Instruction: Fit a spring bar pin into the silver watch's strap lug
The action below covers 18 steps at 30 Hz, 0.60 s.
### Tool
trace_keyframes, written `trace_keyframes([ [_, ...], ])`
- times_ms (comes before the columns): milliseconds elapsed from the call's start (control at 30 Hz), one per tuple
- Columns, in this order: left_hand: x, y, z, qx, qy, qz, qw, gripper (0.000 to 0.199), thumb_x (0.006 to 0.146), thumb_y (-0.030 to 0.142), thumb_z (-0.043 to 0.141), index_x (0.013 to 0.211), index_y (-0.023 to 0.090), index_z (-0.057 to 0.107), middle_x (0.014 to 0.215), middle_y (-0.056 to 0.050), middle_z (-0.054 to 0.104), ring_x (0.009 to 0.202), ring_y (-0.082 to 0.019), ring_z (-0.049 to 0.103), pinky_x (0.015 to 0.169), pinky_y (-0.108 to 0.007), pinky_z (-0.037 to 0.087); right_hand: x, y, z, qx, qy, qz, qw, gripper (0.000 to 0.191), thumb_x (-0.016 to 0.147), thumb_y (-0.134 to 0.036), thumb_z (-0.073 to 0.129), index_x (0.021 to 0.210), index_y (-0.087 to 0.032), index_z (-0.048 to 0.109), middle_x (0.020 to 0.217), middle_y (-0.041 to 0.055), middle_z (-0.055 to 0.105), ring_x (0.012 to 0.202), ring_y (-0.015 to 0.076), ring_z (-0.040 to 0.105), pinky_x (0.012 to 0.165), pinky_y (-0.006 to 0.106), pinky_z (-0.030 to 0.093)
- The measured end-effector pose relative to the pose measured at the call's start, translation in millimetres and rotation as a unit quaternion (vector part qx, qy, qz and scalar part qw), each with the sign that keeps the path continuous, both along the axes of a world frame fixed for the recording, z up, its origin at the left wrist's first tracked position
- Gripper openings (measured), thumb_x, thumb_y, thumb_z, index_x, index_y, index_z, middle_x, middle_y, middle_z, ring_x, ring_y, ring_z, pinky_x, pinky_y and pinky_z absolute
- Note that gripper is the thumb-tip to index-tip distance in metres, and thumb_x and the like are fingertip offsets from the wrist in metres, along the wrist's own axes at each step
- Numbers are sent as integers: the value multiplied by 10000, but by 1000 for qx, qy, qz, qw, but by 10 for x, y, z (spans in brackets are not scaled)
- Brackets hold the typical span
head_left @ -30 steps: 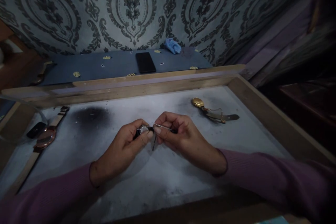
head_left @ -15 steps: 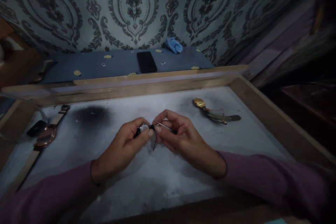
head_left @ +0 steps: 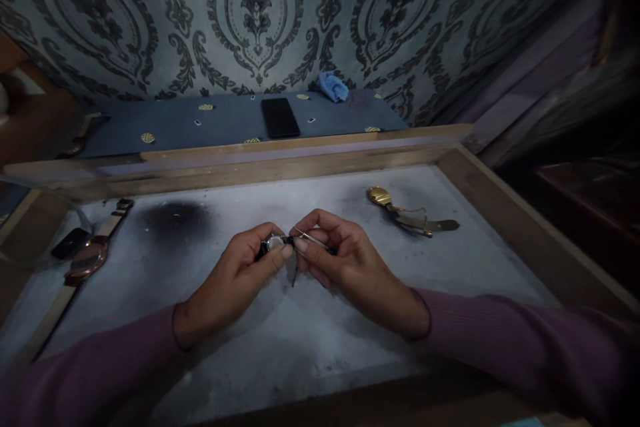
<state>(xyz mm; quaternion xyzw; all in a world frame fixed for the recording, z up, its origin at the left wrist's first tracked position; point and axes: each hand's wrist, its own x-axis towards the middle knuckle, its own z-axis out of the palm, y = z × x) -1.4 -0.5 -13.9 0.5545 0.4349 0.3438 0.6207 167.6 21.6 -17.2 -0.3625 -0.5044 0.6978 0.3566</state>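
Note:
Pinched in my left hand (head_left: 245,263) is a small wristwatch (head_left: 275,242) with a pale round face and a dark strap. My right hand (head_left: 337,250) is closed around a thin metal tool (head_left: 311,238), which looks like tweezers with a dark end. The tool's tip lies close to the strap end at the watch's right side, and the right fingertips touch that part. A narrow dark strap piece (head_left: 294,275) hangs below the fingers. Both hands meet above the white tray floor (head_left: 280,353). The fingers hide the exact contact point.
A large watch with a brown case (head_left: 87,260) lies at the left beside a small black object (head_left: 71,243). To the right rests a gold watch (head_left: 381,196) with its strap. Wooden walls (head_left: 505,207) surround the tray. Beyond are a phone (head_left: 280,118) and a blue cloth (head_left: 333,87).
Hardly anything differs. The watch and the tool tip have shifted very slightly between the fingers, while both hands keep their place and hold.

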Motion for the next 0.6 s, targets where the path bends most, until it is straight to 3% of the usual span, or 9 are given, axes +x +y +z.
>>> trace_keyframes([
  [233, -8, 3, -9, 2, 2, 1, 1000, 233, 916, 360, 518, 835, 146, 561, 673, 21, 532, 592, -75, 404, 573, -211, 331, 0, 5, -3, 12, -5, -4, 1000, 190, 830, -304, 647, 807, -156, 529, 554, -52, 541, 396, 28, 372, 378, 169, 293],
  [600, -41, -17, -61, 10, 21, -10, 1000, 227, 921, 392, 511, 883, 169, 536, 766, 16, 549, 678, -99, 462, 644, -228, 370, 30, 41, 27, 27, -44, 7, 999, 199, 812, -273, 651, 724, -128, 547, 563, -34, 531, 434, 27, 386, 401, 166, 295],
])
